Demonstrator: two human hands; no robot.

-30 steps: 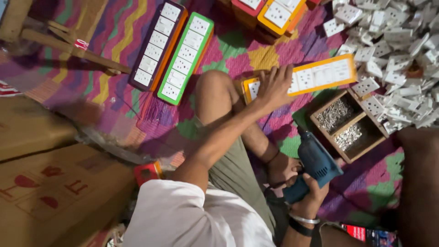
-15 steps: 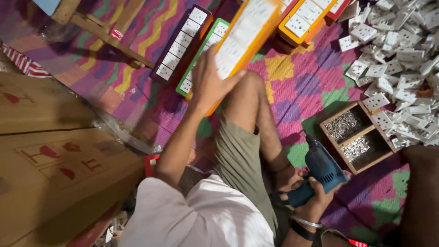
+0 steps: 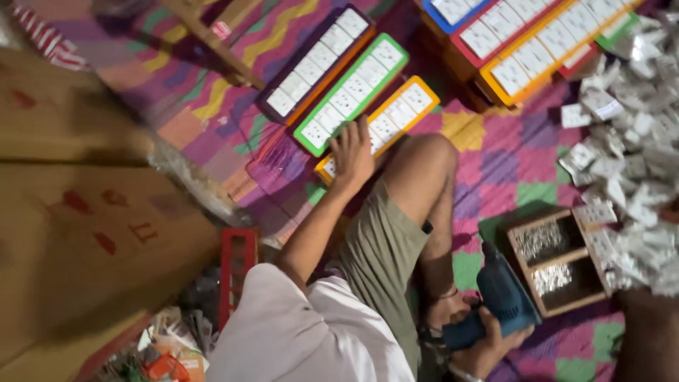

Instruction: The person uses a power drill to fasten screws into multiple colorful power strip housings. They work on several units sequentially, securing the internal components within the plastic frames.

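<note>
Here, in the head view, the left hand (image 3: 351, 152) lies flat with fingers spread on the orange-framed switch board (image 3: 385, 124) beside the green-framed board (image 3: 351, 94), while the right hand (image 3: 488, 346) grips a blue power drill (image 3: 498, 301) near the wooden screw box (image 3: 559, 260)

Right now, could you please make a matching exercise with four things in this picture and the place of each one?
Things:
1. orange-framed switch board
2. blue power drill
3. wooden screw box
4. loose white switches

Places:
A. heaped on the mat at the far right edge of the picture
B. under the left hand
C. gripped in the right hand
D. between the drill and the heap

Pairs: 1-B, 2-C, 3-D, 4-A
</note>
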